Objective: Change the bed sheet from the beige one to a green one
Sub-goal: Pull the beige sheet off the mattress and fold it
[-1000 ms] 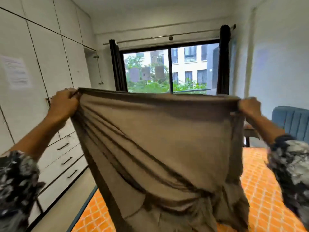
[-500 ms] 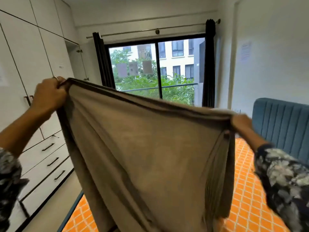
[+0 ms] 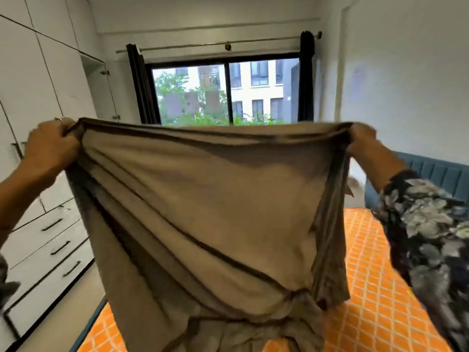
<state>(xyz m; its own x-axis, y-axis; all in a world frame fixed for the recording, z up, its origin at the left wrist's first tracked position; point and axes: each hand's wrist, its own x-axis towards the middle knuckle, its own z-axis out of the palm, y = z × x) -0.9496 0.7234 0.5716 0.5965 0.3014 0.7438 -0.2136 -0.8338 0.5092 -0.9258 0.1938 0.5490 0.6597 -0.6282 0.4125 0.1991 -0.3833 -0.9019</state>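
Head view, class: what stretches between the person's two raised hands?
In the head view, the top edge of the beige fabric bed sheet spans from left hand to right hand.

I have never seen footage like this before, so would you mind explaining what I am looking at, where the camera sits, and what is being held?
There is no machine here: a person works with two bare hands, and one wide-angle camera worn on the head looks forward and down, so you see the room as that person sees it.

The left hand and the right hand each grip an upper corner of a beige bed sheet, stretched between them at about the height of the window sill. The rest hangs down and bunches at the bottom of the picture.

Below it lies the bed's orange patterned mattress cover, with a blue padded headboard on the right. White wardrobes with drawers stand on the left, and a window with dark curtains faces the person. No green sheet is in view.
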